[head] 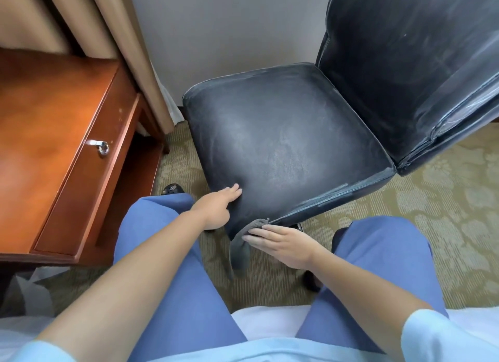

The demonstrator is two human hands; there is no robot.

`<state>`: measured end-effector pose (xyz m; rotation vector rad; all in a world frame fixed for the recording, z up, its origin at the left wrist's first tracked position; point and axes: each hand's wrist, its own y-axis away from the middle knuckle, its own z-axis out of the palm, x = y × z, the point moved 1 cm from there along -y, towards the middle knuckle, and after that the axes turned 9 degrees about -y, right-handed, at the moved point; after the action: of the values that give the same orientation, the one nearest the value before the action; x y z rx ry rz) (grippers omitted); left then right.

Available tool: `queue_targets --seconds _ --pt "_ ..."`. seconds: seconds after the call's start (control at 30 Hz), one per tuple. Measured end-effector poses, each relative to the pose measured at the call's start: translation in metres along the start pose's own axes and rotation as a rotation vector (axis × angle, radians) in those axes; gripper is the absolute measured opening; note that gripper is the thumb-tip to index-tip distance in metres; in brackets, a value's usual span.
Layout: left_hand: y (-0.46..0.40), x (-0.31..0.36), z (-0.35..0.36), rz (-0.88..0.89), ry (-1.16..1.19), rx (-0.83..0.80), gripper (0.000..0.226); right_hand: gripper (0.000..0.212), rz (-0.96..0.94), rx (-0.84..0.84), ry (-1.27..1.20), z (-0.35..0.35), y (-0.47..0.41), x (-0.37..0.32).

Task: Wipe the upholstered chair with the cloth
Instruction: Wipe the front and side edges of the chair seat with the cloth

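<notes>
A dark blue-black upholstered chair (283,134) stands in front of me, its seat worn and greyish, its backrest rising at the upper right. My left hand (217,209) rests on the seat's near left corner with straight fingers. A grey cloth (241,249) hangs over the seat's near front corner. My right hand (280,244) presses the cloth flat against that corner with straight fingers; part of the cloth dangles below.
A reddish wooden desk (54,134) with a drawer and metal handle (101,147) stands to the left. Beige curtains (113,37) hang behind it. My blue-trousered legs flank the chair's front. Patterned green carpet (445,205) covers the floor.
</notes>
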<state>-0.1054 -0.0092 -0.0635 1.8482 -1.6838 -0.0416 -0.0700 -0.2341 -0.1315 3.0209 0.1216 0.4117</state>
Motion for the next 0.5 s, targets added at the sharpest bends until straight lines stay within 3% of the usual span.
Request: queue_targets --seconds 0.27,0.3,0.43,0.5 --pt "0.002 0.0 0.0 -0.039 0.073 0.008 0.077 0.045 0.38 0.133 -0.322 -0.015 -0.011 -0.016" --pt "0.002 0.001 -0.001 -0.046 0.078 0.006 0.078 0.045 0.494 0.142 -0.371 -0.019 -0.012 -0.016" --pt "0.001 0.001 -0.001 -0.072 0.099 0.001 0.077 0.06 1.236 0.255 -0.626 -0.04 -0.034 -0.015" --pt "0.001 0.001 -0.001 -0.071 0.114 0.006 0.076 0.064 1.244 0.181 -0.634 -0.045 -0.052 -0.021"
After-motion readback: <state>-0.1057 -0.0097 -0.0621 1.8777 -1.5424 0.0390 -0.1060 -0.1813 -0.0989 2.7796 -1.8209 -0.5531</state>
